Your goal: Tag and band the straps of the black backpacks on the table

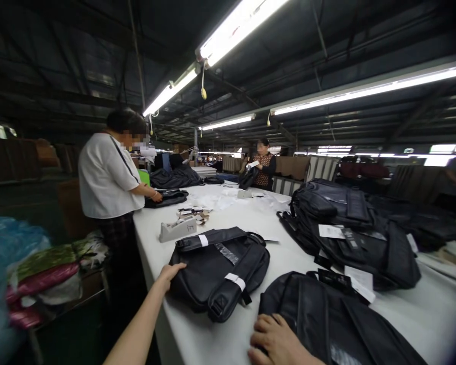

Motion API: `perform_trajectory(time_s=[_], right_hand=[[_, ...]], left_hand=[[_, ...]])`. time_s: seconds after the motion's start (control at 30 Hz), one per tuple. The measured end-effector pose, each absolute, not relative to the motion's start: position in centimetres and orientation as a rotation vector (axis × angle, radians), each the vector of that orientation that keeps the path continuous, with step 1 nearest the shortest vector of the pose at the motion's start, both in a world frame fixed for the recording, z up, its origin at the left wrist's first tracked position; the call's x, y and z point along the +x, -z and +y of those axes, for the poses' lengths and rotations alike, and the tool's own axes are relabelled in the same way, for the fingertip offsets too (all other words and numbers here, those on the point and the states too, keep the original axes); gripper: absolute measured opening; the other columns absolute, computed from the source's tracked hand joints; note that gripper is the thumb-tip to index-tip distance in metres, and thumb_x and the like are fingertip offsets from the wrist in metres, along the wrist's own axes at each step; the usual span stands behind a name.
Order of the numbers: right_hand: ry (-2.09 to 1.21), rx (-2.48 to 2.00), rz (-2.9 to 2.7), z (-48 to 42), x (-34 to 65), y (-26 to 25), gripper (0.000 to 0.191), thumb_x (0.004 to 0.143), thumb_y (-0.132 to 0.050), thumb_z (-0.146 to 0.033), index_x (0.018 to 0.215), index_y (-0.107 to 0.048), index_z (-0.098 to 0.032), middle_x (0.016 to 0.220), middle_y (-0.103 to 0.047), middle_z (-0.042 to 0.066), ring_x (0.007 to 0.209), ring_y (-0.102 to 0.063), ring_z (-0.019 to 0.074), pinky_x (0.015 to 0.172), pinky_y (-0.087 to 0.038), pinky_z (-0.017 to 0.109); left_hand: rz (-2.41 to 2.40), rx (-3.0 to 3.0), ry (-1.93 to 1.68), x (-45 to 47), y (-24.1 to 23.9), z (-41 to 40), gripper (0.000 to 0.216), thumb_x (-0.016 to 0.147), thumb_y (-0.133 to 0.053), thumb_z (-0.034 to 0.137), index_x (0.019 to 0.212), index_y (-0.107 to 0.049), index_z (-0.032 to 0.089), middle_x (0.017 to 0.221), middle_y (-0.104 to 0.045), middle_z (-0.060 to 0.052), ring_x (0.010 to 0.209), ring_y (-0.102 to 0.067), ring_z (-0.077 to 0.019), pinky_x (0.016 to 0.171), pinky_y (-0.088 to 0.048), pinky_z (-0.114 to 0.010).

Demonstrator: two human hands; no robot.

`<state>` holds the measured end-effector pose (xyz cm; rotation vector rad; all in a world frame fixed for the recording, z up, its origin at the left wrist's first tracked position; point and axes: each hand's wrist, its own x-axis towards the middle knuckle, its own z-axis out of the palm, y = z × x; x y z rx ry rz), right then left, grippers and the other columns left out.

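A black backpack (pixel 201 268) lies on the white table with its shoulder straps up, a white band around each strap. My left hand (pixel 171 275) grips its left edge, thumb on top and the other fingers hidden beneath. Closer to me on the right is a second black backpack (pixel 315 309), cut off by the bottom of the view. My right hand (pixel 275 339) is at that bag's near left edge, its fingers curled against the fabric. White and black tags (pixel 359 279) lie at the second bag's far edge.
A pile of black backpacks (pixel 338 208) with tags rises at the right. A grey tape dispenser (pixel 178 229) stands beyond the first bag, near loose tags (pixel 197 215). One person (pixel 112 172) works at the table's left side, another person (pixel 264 165) at its far end.
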<state>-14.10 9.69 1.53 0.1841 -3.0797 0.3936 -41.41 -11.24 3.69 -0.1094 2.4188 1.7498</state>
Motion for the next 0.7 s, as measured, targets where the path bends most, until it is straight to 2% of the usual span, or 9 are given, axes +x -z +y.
perform_trajectory(time_s=[0.1, 0.17, 0.23, 0.3, 0.4, 0.47, 0.57, 0.63, 0.7], right_hand=[[-0.355, 0.173, -3.132, 12.1, -11.6, -0.9, 0.013, 0.08, -0.054, -0.032, 0.082, -0.066, -0.029, 0.104, -0.066, 0.001, 0.112, -0.053, 0.0276, 0.095, -0.034, 0.057], [-0.257, 0.005, -3.12, 14.0, -9.1, -1.3, 0.019, 0.082, -0.049, -0.022, 0.075, -0.066, -0.025, 0.093, -0.069, 0.003, 0.104, -0.059, 0.0272, 0.095, -0.035, 0.058], [-0.13, -0.251, -2.989, 14.9, -6.9, -2.4, 0.026, 0.085, -0.042, -0.017, 0.075, -0.066, -0.021, 0.083, -0.069, 0.006, 0.089, -0.064, 0.0246, 0.088, -0.044, 0.049], [-0.038, -0.343, -2.742, 14.1, -5.6, -3.6, 0.024, 0.088, -0.042, -0.022, 0.088, -0.066, -0.019, 0.088, -0.068, 0.01, 0.083, -0.065, 0.0225, 0.082, -0.05, 0.04], [0.125, -0.044, -2.499, 11.4, -6.1, -3.9, 0.027, 0.087, -0.05, -0.028, 0.11, -0.059, -0.018, 0.111, -0.063, 0.012, 0.101, -0.06, 0.0235, 0.088, -0.048, 0.037], [0.277, 0.146, -2.525, 10.2, -7.4, -2.8, 0.032, 0.083, -0.056, -0.024, 0.115, -0.056, -0.016, 0.119, -0.06, 0.013, 0.109, -0.056, 0.0264, 0.092, -0.045, 0.04], [0.387, 0.193, -2.632, 10.6, -9.8, 0.0, 0.043, 0.073, -0.068, -0.021, 0.113, -0.056, -0.014, 0.115, -0.062, 0.015, 0.102, -0.059, 0.0283, 0.088, -0.047, 0.044], [0.397, 0.217, -2.678, 11.6, -11.0, 1.3, 0.047, 0.069, -0.072, -0.023, 0.112, -0.056, -0.012, 0.11, -0.064, 0.015, 0.095, -0.061, 0.0277, 0.084, -0.048, 0.043], [0.431, 0.304, -2.701, 12.6, -11.7, 1.8, 0.044, 0.072, -0.068, -0.021, 0.112, -0.055, -0.01, 0.106, -0.064, 0.015, 0.091, -0.061, 0.0262, 0.08, -0.05, 0.041]], left_hand=[[2.156, -0.096, -1.779, -38.1, -1.9, -11.5, 0.028, 0.081, -0.065, 0.034, 0.095, -0.06, 0.01, 0.087, -0.067, -0.009, 0.078, -0.066, -0.02, 0.072, -0.053, -0.033], [1.971, -0.015, -1.796, -34.5, 0.1, -12.3, 0.039, 0.077, -0.067, 0.042, 0.101, -0.059, 0.013, 0.089, -0.069, -0.01, 0.08, -0.067, -0.0222, 0.071, -0.053, -0.033], [1.764, 0.081, -1.82, -30.9, 2.2, -13.5, 0.047, 0.075, -0.064, 0.054, 0.1, -0.059, 0.015, 0.09, -0.068, -0.011, 0.078, -0.067, -0.0235, 0.07, -0.054, -0.035], [1.635, 0.13, -1.903, -28.6, 3.9, -15.1, 0.047, 0.075, -0.062, 0.056, 0.094, -0.058, 0.014, 0.091, -0.067, -0.013, 0.078, -0.066, -0.0222, 0.072, -0.053, -0.034], [1.645, 0.123, -2.039, -28.1, 5.4, -16.4, 0.043, 0.073, -0.068, 0.043, 0.101, -0.052, 0.015, 0.096, -0.064, -0.01, 0.085, -0.063, -0.0174, 0.077, -0.05, -0.027], [1.69, 0.145, -2.042, -29.1, 5.4, -16.4, 0.053, 0.068, -0.073, 0.032, 0.112, -0.047, 0.016, 0.096, -0.063, -0.007, 0.077, -0.062, -0.0138, 0.068, -0.05, -0.022], [1.709, 0.262, -1.966, -30.8, 4.0, -15.7, 0.069, 0.056, -0.08, 0.021, 0.117, -0.048, 0.013, 0.093, -0.063, -0.005, 0.056, -0.054, -0.0094, 0.045, -0.039, -0.018], [1.681, 0.333, -1.895, -31.4, 2.9, -15.3, 0.078, 0.051, -0.083, 0.019, 0.121, -0.047, 0.012, 0.09, -0.064, -0.006, 0.054, -0.053, -0.0105, 0.04, -0.034, -0.018], [1.631, 0.357, -1.852, -31.5, 2.2, -14.9, 0.089, 0.051, -0.084, 0.02, 0.128, -0.041, 0.015, 0.083, -0.064, -0.004, 0.053, -0.053, -0.0115, 0.039, -0.031, -0.018]])
